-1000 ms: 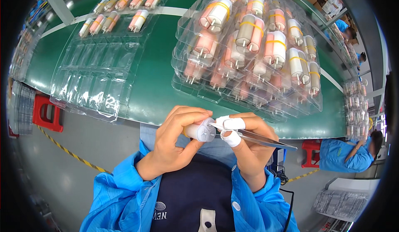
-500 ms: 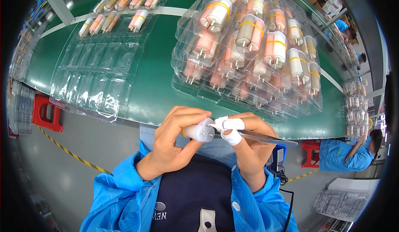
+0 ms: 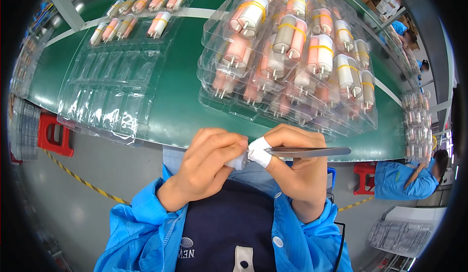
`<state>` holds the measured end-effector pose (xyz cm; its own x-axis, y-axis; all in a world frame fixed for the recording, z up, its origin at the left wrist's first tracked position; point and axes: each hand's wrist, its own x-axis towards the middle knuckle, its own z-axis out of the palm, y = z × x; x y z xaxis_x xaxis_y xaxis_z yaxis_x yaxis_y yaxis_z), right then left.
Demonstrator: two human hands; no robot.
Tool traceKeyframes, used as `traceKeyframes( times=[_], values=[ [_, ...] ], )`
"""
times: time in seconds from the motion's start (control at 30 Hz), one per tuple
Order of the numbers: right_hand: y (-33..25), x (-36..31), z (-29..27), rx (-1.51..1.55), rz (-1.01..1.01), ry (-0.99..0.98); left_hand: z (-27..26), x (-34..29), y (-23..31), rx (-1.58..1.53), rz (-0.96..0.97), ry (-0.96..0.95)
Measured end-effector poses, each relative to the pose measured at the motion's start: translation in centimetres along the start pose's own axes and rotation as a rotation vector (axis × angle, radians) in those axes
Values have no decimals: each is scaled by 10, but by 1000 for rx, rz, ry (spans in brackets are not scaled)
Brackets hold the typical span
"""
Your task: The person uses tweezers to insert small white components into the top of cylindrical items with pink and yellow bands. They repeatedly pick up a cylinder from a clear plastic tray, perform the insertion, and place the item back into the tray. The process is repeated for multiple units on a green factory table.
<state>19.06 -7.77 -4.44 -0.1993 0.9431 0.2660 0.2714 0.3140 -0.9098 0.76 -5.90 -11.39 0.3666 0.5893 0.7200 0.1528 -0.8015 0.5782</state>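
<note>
My left hand (image 3: 204, 167) is closed around a small whitish cylinder (image 3: 237, 163), with most of it hidden by the fingers. Its exposed end faces my right hand (image 3: 301, 172). White wraps (image 3: 260, 151) cover the right thumb and index fingertips, which pinch close against that end. A pair of metal tweezers (image 3: 314, 151) is held in the right hand, pointing out to the right; their tips are hidden at the fingertips. Whether the tips touch the cylinder I cannot tell.
Stacked clear plastic trays (image 3: 234, 107) on the green table (image 3: 178, 77) carry paired pink, white and grey cylinders with yellow bands. Another clear tray (image 3: 105, 94) lies left, cylinders in its far rows. Red stools (image 3: 54, 135) stand beneath. A co-worker in blue (image 3: 404, 179) sits right.
My right hand has turned and closed in at the cylinder's end, and the tweezers swung up to nearly level. Left fingers now cover more of the cylinder.
</note>
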Motion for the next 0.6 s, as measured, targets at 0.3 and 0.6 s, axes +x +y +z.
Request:
traceKeyframes(
  times=[0.3, 0.6],
  values=[
    [13, -1, -1, 294, 73, 66, 4, -5, 2, -245, -220, 76],
    [21, -19, 14, 635, 106, 243, 0, -3, 7, -535, -381, 20]
  ],
)
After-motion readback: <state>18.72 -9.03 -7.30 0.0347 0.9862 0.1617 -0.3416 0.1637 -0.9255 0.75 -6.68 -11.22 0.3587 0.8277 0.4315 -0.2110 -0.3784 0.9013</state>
